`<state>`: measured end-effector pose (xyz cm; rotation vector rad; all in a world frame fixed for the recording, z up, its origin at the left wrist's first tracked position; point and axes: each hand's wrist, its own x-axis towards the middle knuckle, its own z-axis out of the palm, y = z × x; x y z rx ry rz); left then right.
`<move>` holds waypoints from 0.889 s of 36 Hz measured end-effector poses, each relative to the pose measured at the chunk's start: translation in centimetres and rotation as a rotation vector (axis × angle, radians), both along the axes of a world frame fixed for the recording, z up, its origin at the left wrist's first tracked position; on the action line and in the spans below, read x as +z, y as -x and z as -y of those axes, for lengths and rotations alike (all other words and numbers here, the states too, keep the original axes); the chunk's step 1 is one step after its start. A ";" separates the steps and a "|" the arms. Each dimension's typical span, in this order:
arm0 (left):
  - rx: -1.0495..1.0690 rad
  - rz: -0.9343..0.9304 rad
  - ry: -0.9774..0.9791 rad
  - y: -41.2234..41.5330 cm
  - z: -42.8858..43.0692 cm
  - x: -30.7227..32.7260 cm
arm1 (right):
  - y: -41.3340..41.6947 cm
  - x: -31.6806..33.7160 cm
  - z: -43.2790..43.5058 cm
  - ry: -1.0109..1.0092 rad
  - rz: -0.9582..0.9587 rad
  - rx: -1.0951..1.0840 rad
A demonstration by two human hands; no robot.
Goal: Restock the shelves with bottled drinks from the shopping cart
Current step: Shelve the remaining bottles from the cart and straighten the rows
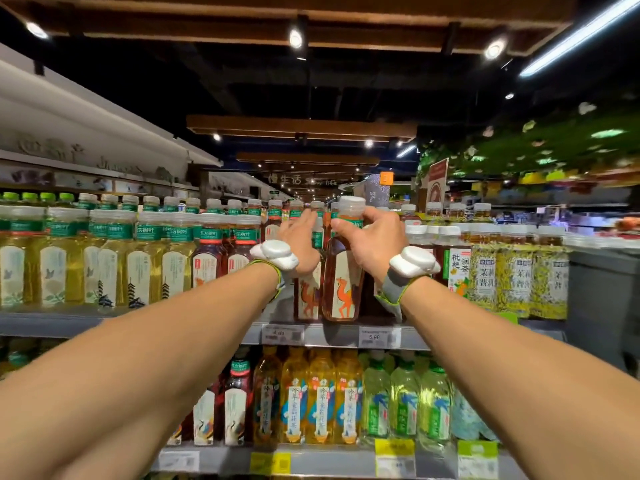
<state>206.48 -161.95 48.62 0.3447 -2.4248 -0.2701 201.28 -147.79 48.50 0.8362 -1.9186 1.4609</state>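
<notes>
As right fingers (pixel 375 218) grip, amber camel-label bottle (pixel 343 289)

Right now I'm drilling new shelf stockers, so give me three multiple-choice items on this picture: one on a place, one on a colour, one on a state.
1. Where is the brown bottle that the right hand holds?
A. in a cart
B. on the lower shelf
C. at the front of the upper shelf

2. What colour is its cap?
A. white
B. red
C. black

3. How is the right hand?
A. flat on the shelf
B. gripping the bottle's neck
C. hanging empty

Answers:
1 C: its base is at the shelf edge, just above the price tags.
2 A: the cap showing above the hand is white.
3 B: the fingers and thumb curl round the neck.
</notes>
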 end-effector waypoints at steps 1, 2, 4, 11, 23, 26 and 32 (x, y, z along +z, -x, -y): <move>-0.009 -0.012 -0.005 0.4 0.2 -0.5 | 0.1 -0.1 -0.1 -0.002 -0.003 -0.007; -0.027 -0.028 -0.015 0.4 0.6 -0.7 | 0.0 0.1 -0.1 -0.009 -0.013 -0.018; -0.052 -0.037 -0.031 0.6 1.1 -1.3 | 0.2 0.1 -0.2 -0.023 -0.018 -0.049; -0.081 -0.092 -0.026 0.2 0.8 -1.4 | 1.0 -0.5 0.6 0.023 -0.027 -0.077; -0.052 -0.085 0.030 0.6 1.4 -2.2 | 2.2 -2.0 2.5 -0.012 -0.105 -0.194; -0.029 -0.085 0.035 0.7 1.2 -2.3 | 2.4 -2.4 2.6 -0.040 -0.116 -0.206; -0.026 -0.083 0.044 1.1 1.7 -2.5 | 3.4 -3.1 2.8 -0.143 -0.085 -0.234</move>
